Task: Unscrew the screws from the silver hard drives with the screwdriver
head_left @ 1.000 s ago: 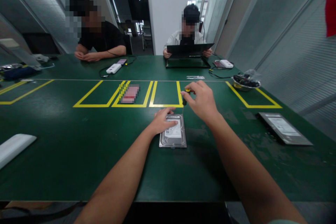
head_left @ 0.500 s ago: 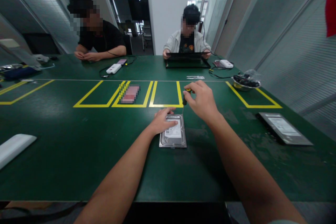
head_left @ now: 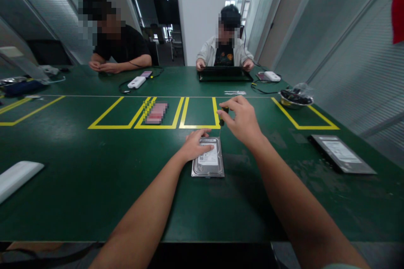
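A silver hard drive (head_left: 208,163) lies flat on the green table (head_left: 94,176) in front of me. My left hand (head_left: 195,145) rests on its far left corner, fingers spread flat on the label. My right hand (head_left: 241,121) is closed round the top of a small screwdriver (head_left: 222,117) with a black and yellow handle. The screwdriver stands upright, its thin tip down at the drive's far right corner.
Yellow tape boxes (head_left: 151,113) mark the table's middle. A metal bowl (head_left: 295,98) and a flat grey plate (head_left: 342,154) lie at the right, a white object (head_left: 17,176) at the left. Two people sit across; one holds a dark laptop (head_left: 224,75) lying flat.
The person opposite has lowered the laptop flat onto the table. My right hand has shifted slightly on the screwdriver handle; my left hand and the drive have stayed still.
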